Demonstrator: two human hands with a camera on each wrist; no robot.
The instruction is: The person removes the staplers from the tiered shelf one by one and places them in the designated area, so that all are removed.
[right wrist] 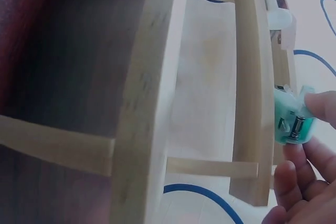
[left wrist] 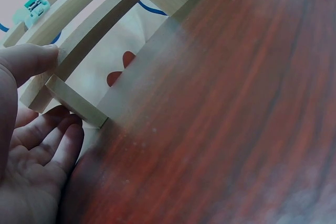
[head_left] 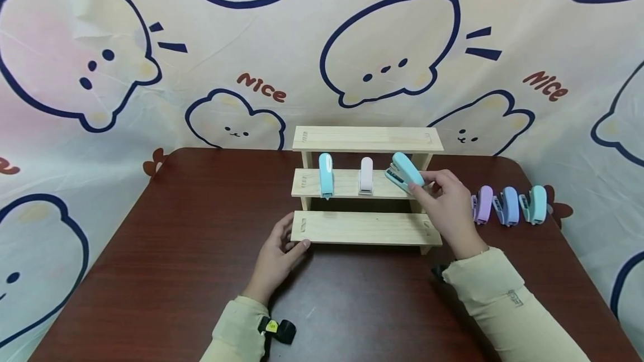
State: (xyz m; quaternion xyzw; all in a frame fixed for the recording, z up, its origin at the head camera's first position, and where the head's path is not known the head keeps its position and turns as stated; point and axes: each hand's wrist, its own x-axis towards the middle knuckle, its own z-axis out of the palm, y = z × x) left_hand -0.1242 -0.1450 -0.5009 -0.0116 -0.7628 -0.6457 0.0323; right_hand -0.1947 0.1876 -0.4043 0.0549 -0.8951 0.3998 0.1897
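A three-step wooden rack (head_left: 367, 228) stands on the table. My left hand (head_left: 274, 258) grips the left end of its lowest step, thumb on the front edge and fingers underneath, as the left wrist view also shows. With thumb and fingers my right hand (head_left: 448, 205) pinches a turquoise stapler (head_left: 405, 171) at the right end of the middle step; it lies at a slant there. In the right wrist view this stapler (right wrist: 294, 121) shows its end between thumb and fingers. On the same step stand a blue stapler (head_left: 326, 175) and a white stapler (head_left: 365, 175).
Right of the rack, a purple stapler (head_left: 483, 204), a periwinkle stapler (head_left: 508, 205) and a mint stapler (head_left: 534, 204) stand in a row on the brown table (head_left: 201, 272). A printed cloth (head_left: 292, 60) hangs behind the table.
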